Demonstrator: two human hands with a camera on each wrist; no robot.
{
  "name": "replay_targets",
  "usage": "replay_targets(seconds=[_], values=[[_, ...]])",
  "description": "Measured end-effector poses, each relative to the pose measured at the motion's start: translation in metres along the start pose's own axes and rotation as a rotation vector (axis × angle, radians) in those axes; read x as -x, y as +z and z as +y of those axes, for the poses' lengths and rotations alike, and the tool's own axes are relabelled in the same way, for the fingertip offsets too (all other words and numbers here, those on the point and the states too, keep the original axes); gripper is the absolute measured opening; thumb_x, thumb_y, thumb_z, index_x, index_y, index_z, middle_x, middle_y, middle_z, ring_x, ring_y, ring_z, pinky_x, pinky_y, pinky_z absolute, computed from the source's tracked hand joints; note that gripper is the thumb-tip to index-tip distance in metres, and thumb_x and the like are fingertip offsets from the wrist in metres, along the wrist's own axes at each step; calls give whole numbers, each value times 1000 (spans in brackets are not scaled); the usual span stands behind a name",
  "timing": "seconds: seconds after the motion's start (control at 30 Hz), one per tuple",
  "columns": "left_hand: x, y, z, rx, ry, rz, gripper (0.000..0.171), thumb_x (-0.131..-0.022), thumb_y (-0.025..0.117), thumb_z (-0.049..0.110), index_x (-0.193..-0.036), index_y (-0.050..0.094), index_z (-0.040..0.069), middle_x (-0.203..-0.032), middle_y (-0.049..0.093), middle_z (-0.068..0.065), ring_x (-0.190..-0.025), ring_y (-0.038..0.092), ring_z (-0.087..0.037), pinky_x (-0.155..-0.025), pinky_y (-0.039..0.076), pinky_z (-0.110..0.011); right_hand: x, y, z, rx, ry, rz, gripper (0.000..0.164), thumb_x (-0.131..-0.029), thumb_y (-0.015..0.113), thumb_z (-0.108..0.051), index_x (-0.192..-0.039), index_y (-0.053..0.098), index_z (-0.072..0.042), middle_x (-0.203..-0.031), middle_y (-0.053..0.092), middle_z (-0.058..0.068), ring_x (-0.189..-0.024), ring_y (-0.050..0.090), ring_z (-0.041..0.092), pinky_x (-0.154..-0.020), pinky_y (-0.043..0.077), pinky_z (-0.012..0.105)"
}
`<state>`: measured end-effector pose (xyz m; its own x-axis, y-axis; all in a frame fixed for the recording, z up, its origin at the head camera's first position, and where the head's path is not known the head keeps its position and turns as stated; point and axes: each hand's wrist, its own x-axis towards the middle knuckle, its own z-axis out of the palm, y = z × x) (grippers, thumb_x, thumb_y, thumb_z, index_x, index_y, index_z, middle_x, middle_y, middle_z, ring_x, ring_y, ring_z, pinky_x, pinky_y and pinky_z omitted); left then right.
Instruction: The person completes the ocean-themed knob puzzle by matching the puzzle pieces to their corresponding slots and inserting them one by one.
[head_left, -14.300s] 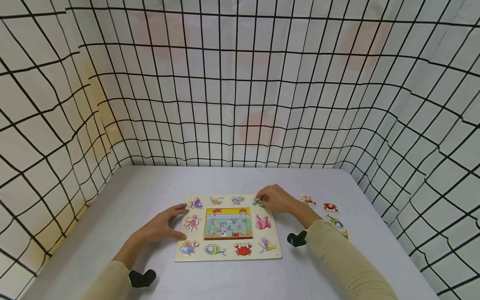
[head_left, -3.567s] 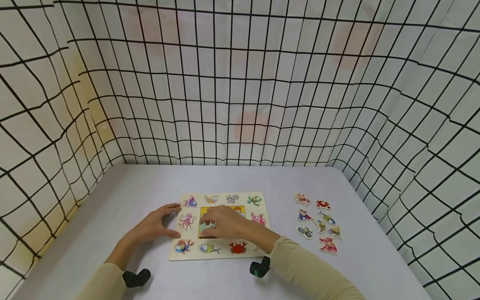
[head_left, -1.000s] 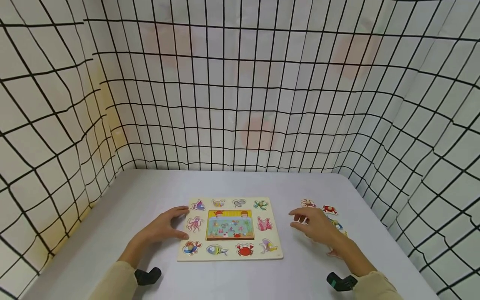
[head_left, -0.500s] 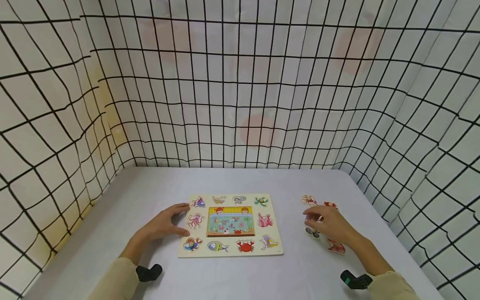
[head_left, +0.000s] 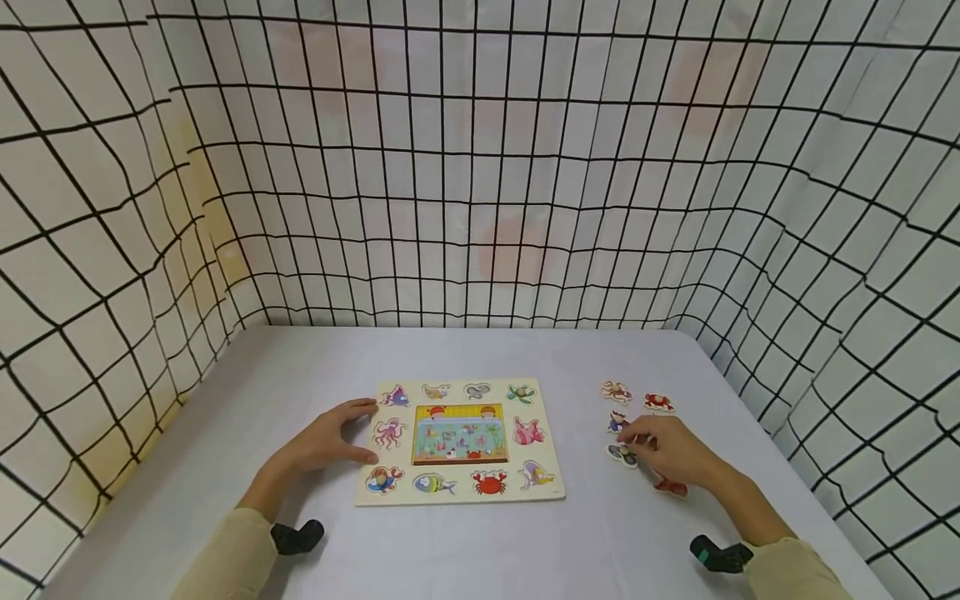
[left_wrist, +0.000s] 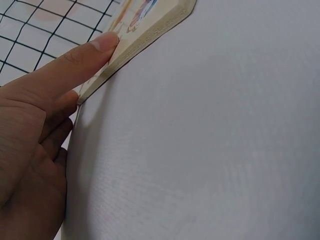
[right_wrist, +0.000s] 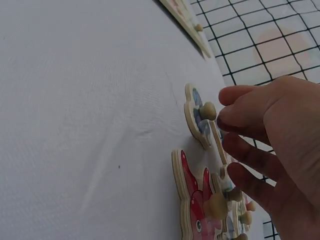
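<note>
A wooden peg puzzle board [head_left: 461,497] lies flat on the table, printed with sea animals around a central aquarium picture. My left hand [head_left: 330,435] rests at its left edge, thumb and fingers spread; the left wrist view shows the thumb [left_wrist: 85,60] touching that edge. To the right, my right hand [head_left: 671,450] is over the loose knobbed pieces. Its fingertips are beside the wooden knob of a blue-grey piece [right_wrist: 195,115], with a narrow gap visible in the right wrist view. A pink piece [right_wrist: 192,200] stands nearer that camera. The hand partly hides several pieces.
Loose pieces include an octopus-like one [head_left: 617,392], a red crab [head_left: 658,402] and a purple-blue one [head_left: 617,422]. Knobbed hermit crab [head_left: 384,479] and turtle [head_left: 521,393] pieces sit in the board. Black netting [head_left: 480,208] surrounds the white table [head_left: 465,550].
My right hand has gone from over the board's middle to the loose pieces on the right, then slightly nearer the blue-grey piece. My left hand has stayed at the board's left edge.
</note>
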<state>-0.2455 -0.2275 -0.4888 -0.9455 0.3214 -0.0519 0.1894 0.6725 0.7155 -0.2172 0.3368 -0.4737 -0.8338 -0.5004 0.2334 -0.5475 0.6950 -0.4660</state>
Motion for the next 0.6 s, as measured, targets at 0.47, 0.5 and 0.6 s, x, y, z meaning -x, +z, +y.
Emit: replay_targets(seconds=[0.47, 0.5, 0.6], values=[[1, -2, 4, 11, -2, 0, 95, -58, 84, 49, -138, 46, 16, -147, 31, -4, -136, 20, -33, -104, 20, -58, -9, -3, -1, -15, 47, -173, 21, -83, 68, -8, -98, 72, -22, -93, 62, -11, -80, 55, 6, -67, 50, 22], [1, -2, 3, 9, -3, 0, 95, -58, 84, 50, -138, 45, 16, -147, 31, -4, -136, 21, -33, -104, 20, -59, -10, -3, -1, -5, 49, -176, 20, -84, 68, -8, -99, 71, -21, -92, 62, -11, -80, 55, 6, -67, 50, 23], [1, -2, 2, 10, -7, 2, 95, -58, 83, 50, -138, 45, 17, -147, 31, -4, -136, 20, -33, -104, 20, -58, -13, -5, -1, 47, 44, -178, 17, -85, 68, -11, -99, 70, -21, -92, 61, -13, -82, 55, 5, -68, 50, 23]])
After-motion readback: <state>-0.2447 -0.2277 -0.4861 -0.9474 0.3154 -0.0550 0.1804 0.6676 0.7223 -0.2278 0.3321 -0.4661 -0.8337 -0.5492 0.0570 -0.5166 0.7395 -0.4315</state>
